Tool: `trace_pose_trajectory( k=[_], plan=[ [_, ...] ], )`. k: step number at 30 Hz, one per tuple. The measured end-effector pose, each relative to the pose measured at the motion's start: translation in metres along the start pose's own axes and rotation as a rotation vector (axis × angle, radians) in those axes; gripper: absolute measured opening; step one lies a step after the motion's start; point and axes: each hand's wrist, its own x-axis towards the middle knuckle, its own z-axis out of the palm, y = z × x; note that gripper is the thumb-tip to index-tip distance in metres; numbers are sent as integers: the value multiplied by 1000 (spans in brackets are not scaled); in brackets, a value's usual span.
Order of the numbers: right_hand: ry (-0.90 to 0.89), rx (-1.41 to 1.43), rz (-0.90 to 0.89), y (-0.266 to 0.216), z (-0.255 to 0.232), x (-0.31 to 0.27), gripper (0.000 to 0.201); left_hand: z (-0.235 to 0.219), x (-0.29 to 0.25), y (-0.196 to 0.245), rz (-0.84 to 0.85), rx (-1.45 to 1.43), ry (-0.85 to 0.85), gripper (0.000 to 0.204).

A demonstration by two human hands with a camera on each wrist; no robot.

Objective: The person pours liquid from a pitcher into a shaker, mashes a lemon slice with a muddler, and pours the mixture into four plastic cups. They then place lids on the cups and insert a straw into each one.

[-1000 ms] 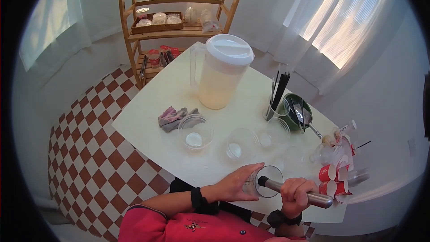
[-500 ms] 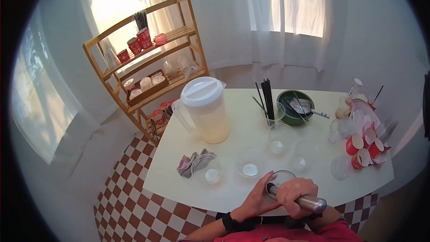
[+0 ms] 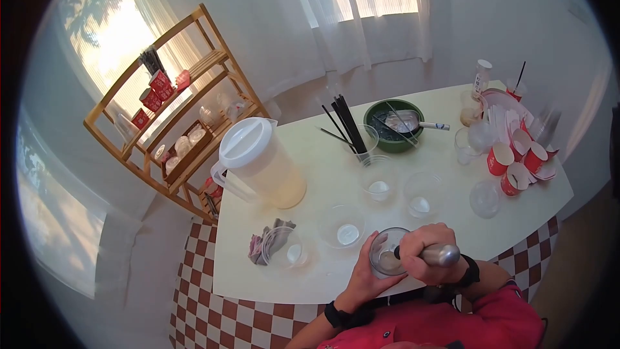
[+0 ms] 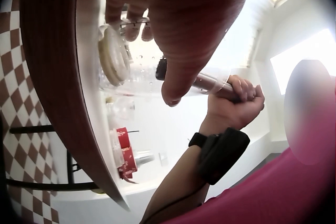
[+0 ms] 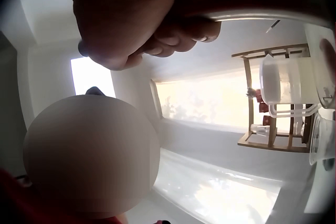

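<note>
My left hand grips a clear glass near the table's front edge, thumb on one side and fingers on the other. In the right fist is a steel muddler, its rounded end poking out above the hand. In the left wrist view, the muddler's black ridged head is inside the glass, above a pale lump at the bottom. Droplets dot the glass wall. The right wrist view shows curled fingers round the steel handle.
Several clear plastic cups stand in front of the glass. A lidded pitcher of pale liquid and a crumpled cloth are left. Black straws, a green bowl and red paper cups stand farther back and right.
The head view has turned, so the table and shelf sit differently in it. The muddler has gone from a slanted hold to a steeper one, the right hand now over the glass.
</note>
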Motion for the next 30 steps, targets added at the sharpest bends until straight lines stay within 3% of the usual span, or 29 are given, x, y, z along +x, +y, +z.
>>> trace_pose_trajectory(
  k=[3,4,7,8,12,15,18,22,25,26,30],
  plan=[
    [-2,324,71,-5,6,-2,16,-1,0,0,28,19,6,112],
    [51,355,-4,0,7,0,15,0,0,0,24,17,7,113],
    [67,400,82,0,10,2,13,-2,0,0,30,16,-3,114],
    [52,427,31,-2,14,2,14,-3,0,0,42,15,-9,114],
    [62,208,-212,14,29,9,19,-4,-2,-2,8,1,-22,115],
    [52,240,-218,15,30,11,17,-3,-3,-6,-41,-21,-30,115],
    [4,282,-6,11,24,6,17,-5,-2,0,57,111,4,115],
    [9,368,157,-4,4,7,19,-3,0,3,40,89,17,115],
    [53,79,189,3,4,3,19,-2,1,7,36,66,-12,115],
    [31,134,56,-1,4,3,18,-1,0,4,45,67,-4,115],
    [-16,433,-37,-9,11,7,13,-4,0,0,39,53,-11,113]
  ],
)
